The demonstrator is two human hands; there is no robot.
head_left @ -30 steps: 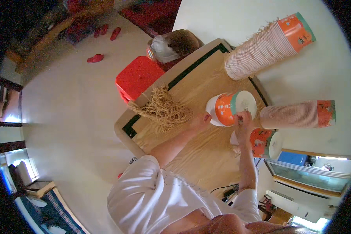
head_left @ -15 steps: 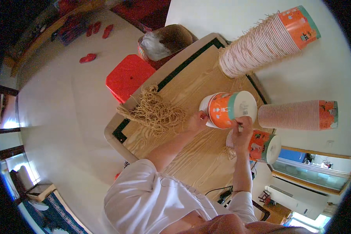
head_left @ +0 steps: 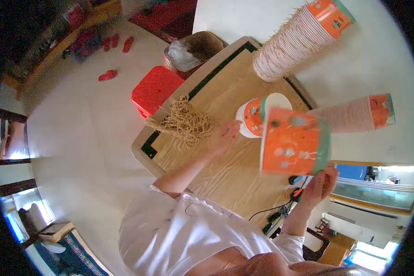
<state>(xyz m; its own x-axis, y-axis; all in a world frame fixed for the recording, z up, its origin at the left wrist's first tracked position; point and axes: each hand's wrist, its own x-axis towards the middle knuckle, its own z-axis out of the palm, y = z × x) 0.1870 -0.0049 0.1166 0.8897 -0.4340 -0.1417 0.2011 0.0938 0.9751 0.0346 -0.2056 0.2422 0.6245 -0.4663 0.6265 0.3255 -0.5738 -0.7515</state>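
My right hand (head_left: 321,185) grips an orange paper tub (head_left: 292,145) with a green base band by its base end. The tub is raised toward me, lies on its side and is smeared by motion. My left hand (head_left: 230,132), its fingers stretched out, is beside the white rim end of another orange-and-white tub stack (head_left: 252,117) on the wooden tabletop (head_left: 221,172). Whether its fingertips touch that stack is hard to make out. A loose heap of tan twine (head_left: 186,122) lies left of my left hand. The raised tub hides part of the table behind it.
A tall nested tub stack (head_left: 290,48) with twine ends sticking out leans at the far right. Another stack (head_left: 347,115) lies at the right edge. A red stool (head_left: 156,89) and a bin with a plastic bag (head_left: 184,55) stand beyond the table's left edge. Black cables (head_left: 280,212) lie near my right forearm.
My right hand has left the tub stack in the middle, moved right and toward me, and now holds up an orange tub. My left hand has stayed near the middle stack's rim.
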